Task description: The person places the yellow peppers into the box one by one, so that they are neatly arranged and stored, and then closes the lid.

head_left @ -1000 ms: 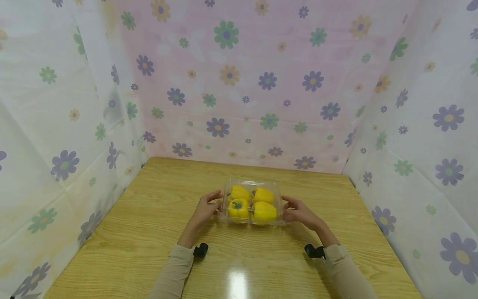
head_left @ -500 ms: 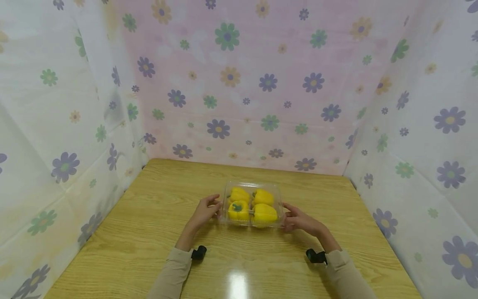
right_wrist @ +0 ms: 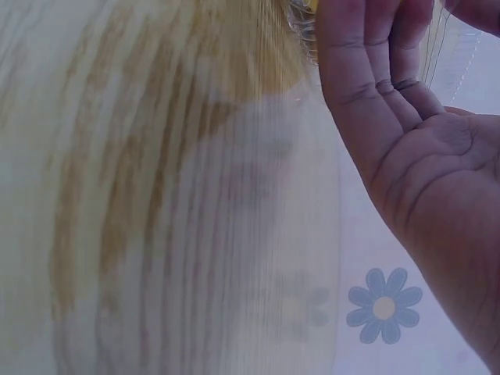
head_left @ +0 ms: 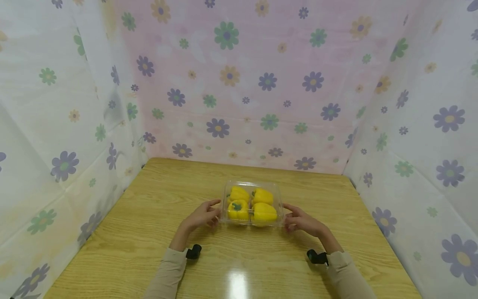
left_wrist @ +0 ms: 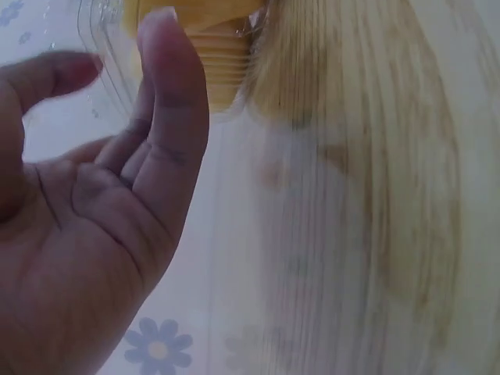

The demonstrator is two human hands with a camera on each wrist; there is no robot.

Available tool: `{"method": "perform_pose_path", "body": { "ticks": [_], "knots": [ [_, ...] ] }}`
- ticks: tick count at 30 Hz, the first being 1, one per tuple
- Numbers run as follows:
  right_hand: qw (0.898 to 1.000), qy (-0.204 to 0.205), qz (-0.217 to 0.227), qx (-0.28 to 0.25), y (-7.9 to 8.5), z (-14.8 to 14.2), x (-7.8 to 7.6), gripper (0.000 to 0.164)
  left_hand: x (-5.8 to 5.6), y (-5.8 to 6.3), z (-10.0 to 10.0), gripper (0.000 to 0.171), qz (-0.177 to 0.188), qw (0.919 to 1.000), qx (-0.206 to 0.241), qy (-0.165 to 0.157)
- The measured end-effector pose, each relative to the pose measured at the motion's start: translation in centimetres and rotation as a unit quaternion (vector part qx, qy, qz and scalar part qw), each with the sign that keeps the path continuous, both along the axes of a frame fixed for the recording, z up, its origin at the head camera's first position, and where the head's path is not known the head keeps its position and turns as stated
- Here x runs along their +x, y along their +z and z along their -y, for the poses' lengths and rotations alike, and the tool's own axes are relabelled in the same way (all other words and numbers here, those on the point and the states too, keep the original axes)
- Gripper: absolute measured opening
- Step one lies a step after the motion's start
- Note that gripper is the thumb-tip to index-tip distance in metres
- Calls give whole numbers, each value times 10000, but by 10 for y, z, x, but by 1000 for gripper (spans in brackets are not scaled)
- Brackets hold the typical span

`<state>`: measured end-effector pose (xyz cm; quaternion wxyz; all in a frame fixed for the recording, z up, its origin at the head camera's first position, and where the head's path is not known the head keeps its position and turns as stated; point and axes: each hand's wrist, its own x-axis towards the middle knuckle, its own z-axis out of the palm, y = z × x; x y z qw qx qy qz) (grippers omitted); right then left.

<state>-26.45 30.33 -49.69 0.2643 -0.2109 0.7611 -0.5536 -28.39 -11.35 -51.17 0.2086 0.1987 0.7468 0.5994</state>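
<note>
A clear plastic clamshell box point(head_left: 279, 198) sits in the middle of the table in the head view. Several yellow bell peppers point(head_left: 264, 212) lie inside, one showing its green stem upward. Just off the box's left side is my left hand point(head_left: 201, 216), its fingers loosely bent and gripping nothing. The left wrist view shows that hand point(left_wrist: 101, 187) with a gap between thumb and fingers near the box's corner. My right hand point(head_left: 305, 223) is at the box's right edge with relaxed fingers; whether the fingertips touch it cannot be told. In the right wrist view, the box is mostly hidden behind the fingers point(right_wrist: 355, 86).
The wooden table point(head_left: 157, 187) spreads out around the box, with a bright light reflection near its front. Flowered cloth walls point(head_left: 246, 83) enclose it at the back and both sides. A black wrist camera point(head_left: 194, 251) is worn on each arm.
My left hand has drawn slightly away from the box, leftward and toward me. The right hand has shifted a little toward me along the box's edge. The box stays about where it was.
</note>
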Motion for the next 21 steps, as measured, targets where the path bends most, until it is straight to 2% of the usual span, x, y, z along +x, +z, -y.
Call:
{"method": "perform_pose_path", "body": {
  "ticks": [7,13,21],
  "knots": [
    [9999,-28,51,-99,-3,-3,0,74,2,0,3,74,75,9988,189,-454],
    [9996,106,73,-261,-4,-4,0,77,5,0,0,79,124,9985,319,-424],
    [9990,139,126,-411,-5,-2,0,80,3,-2,2,73,33,9980,425,-464]
  ]
}}
